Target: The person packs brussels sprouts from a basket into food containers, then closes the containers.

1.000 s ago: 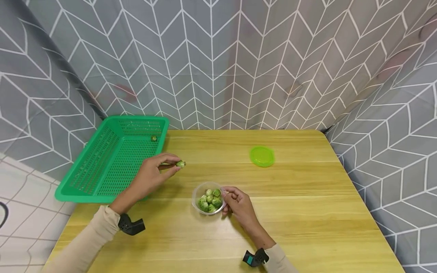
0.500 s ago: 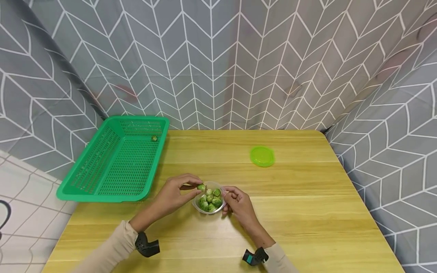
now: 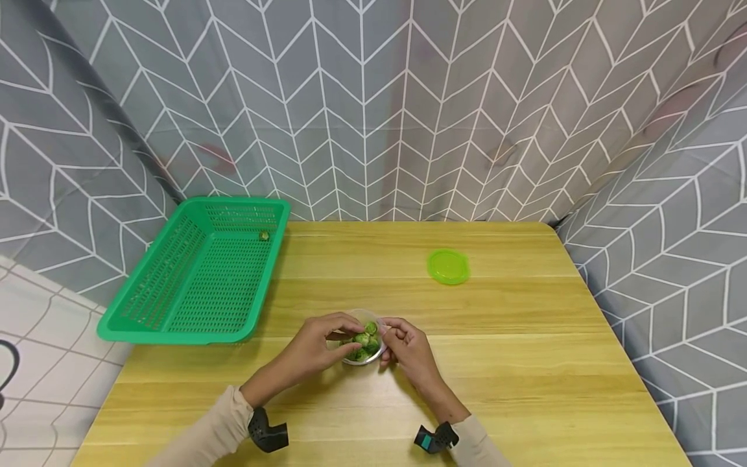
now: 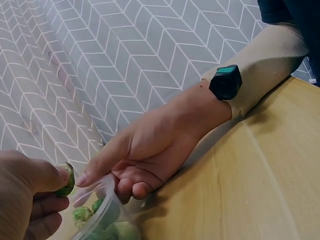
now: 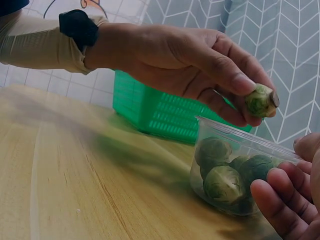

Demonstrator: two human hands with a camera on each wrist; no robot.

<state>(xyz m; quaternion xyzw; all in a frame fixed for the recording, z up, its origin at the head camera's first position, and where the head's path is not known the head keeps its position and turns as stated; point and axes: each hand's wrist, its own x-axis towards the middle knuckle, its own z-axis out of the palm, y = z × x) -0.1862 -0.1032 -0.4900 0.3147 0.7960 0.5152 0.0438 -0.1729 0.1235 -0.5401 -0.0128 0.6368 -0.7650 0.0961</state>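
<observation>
Between thumb and fingertips my left hand (image 3: pixel 323 342) pinches a Brussels sprout (image 5: pixel 261 101), just above the rim of a clear plastic container (image 5: pixel 227 130). Several more Brussels sprouts (image 5: pixel 225 184) lie inside the container, which stands on the table. My right hand (image 3: pixel 410 353) grips its right side, the thumb at the rim and the fingers curled against the outer wall. From the head view, the left fingers cover part of the container and hide the pinched sprout, while both wrist views show it apart from the sprouts below.
A green perforated basket (image 3: pixel 257 305) stands at the table's left, with a single Brussels sprout (image 3: pixel 264 236) in its far right corner. Toward the back right of the wooden table (image 3: pixel 525 363) lies a light green lid (image 3: pixel 448 266). A patterned curtain (image 3: pixel 362 110) hangs behind.
My left hand has moved right and slightly down, carrying the Brussels sprout from beside the basket to over the container. My right hand and the container have stayed in place.
</observation>
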